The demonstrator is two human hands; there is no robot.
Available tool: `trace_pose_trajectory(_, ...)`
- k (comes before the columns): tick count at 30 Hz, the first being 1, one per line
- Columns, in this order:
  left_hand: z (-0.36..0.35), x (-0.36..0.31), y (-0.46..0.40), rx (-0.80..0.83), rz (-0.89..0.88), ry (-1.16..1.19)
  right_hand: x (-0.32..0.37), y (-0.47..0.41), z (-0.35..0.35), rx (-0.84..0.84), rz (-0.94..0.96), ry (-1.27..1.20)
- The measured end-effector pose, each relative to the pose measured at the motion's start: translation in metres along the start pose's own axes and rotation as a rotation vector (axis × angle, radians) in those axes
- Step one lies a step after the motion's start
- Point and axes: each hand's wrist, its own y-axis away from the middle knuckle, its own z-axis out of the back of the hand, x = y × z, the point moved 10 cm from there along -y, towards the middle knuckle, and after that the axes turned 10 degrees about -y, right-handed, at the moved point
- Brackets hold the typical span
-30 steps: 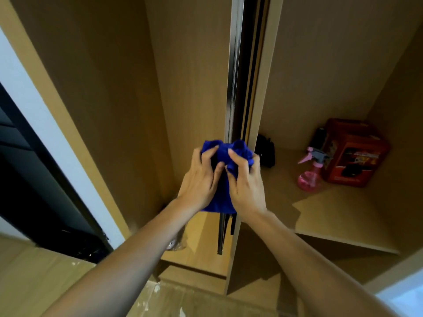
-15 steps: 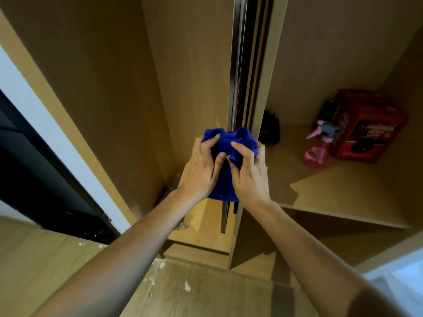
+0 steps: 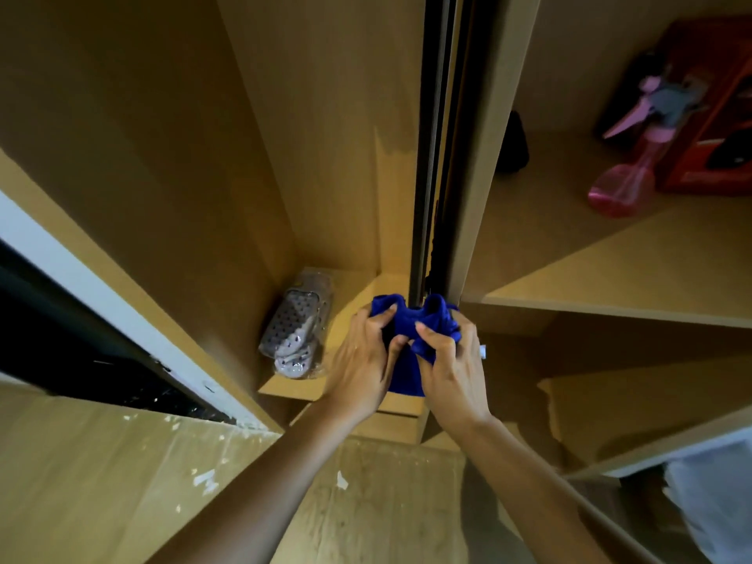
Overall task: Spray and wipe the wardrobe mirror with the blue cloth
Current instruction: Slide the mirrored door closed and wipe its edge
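While the blue cloth [image 3: 407, 343] is bunched round the door edge [image 3: 423, 177], I grip it with my left hand [image 3: 362, 360] and right hand [image 3: 451, 368], both clenched; it could snag there; the pink spray bottle [image 3: 626, 185] stands well right of that edge.

Both hands, left [image 3: 360, 366] and right [image 3: 449, 370], hold the cloth [image 3: 407, 339] against the door edge [image 3: 431, 156]; slippers [image 3: 295, 329] lie left of the edge, bottle [image 3: 622, 185] and box [image 3: 716, 116] on a shelf [image 3: 610, 270] right of it.
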Motion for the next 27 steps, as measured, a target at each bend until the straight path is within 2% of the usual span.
trace_pose_trajectory(8,-0.081,0.041,0.036,0.034,0.001,0.035,-0.051,0.067,-0.044,0.035,-0.031,0.033)
trace_pose_trajectory(14,-0.104,0.055,0.046,0.048,0.023,0.04,-0.063,0.085,-0.055,0.02,-0.039,0.013)
trace_pose_trajectory(19,-0.094,0.048,0.051,0.016,0.083,0.089,-0.06,0.085,-0.051,0.059,-0.118,-0.015)
trace_pose_trajectory(23,-0.076,0.042,0.058,0.051,0.27,0.242,-0.053,0.081,-0.029,0.085,-0.229,-0.006)
trace_pose_trajectory(27,-0.024,0.012,0.058,0.005,0.357,0.161,-0.042,0.068,0.014,0.098,-0.409,-0.051)
